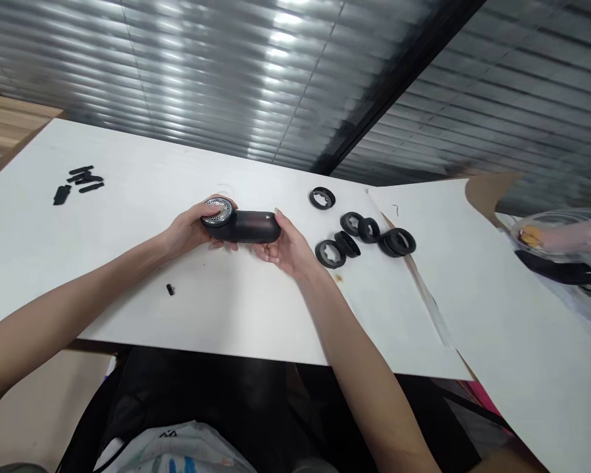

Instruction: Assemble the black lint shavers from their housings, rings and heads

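Observation:
Between both hands I hold a black fabric shaver [253, 226] above the white table. Its round metal head with small holes faces up on the left. My left hand [197, 226] is closed round the head end, the thumb lying on the metal mesh. At the other end, my right hand [288, 246] grips the rounded tip of the handle with thumb and fingers. A small black piece [170, 289] lies on the table, below and left of the shaver.
Several black rings [331, 254] lie right of my right hand. Several flat black strips [91, 188] sit at the far left of the white table [261, 315]. A second white surface [487, 282] adjoins on the right, with a clear plastic bag [561, 230]. Metal blinds [201, 72] stand behind.

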### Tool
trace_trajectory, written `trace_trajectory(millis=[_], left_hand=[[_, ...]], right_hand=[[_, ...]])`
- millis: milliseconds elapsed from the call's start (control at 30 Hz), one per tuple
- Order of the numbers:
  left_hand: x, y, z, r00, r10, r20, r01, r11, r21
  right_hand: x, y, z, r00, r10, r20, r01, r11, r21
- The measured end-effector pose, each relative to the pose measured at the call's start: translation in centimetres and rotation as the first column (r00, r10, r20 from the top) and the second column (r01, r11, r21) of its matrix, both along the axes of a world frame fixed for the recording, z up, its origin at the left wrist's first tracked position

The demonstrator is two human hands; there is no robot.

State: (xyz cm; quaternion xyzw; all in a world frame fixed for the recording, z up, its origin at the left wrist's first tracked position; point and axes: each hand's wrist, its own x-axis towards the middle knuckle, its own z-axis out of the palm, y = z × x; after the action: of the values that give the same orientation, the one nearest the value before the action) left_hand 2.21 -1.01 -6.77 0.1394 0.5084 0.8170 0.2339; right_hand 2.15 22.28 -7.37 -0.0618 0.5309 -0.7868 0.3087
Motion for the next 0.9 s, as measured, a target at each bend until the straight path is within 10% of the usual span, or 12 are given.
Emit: trace_trajectory(millis=[900], left_hand=[[0.22,-0.38,-0.23,1.0,0.002,0.023,-0.001,0.999,-0.043]], right_hand=[[0.46,0.01,0.53,1.0,0.0,-0.027,0.002,0.997,0.082]])
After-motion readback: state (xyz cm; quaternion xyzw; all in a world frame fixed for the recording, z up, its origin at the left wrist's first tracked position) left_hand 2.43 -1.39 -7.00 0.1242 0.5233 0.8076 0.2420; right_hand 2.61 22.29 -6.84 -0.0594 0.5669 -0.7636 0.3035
